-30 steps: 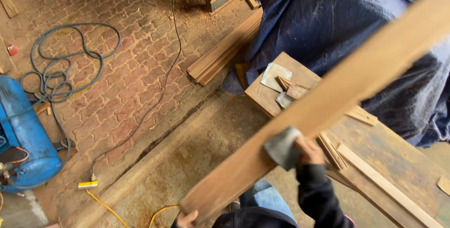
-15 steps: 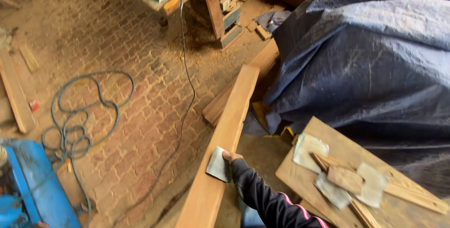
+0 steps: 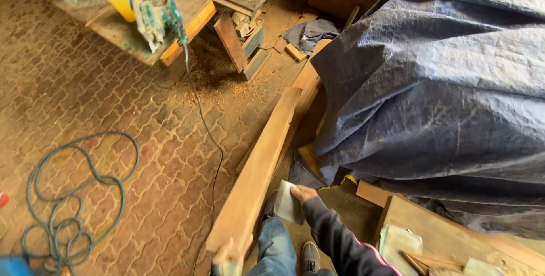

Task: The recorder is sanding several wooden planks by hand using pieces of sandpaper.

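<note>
Low over the brick floor, long plank runs away toward the blue tarp. Left hand grip closed on its near end; right hand pinches sandpaper sheet beside its right edge, mid-length.

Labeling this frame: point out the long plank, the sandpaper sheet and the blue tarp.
long plank (image 3: pixel 258 171), head view, middle of its top face
sandpaper sheet (image 3: pixel 286 202), head view, centre of the sheet by the right hand (image 3: pixel 302 193)
blue tarp (image 3: pixel 437 83), head view, mid-surface
</note>
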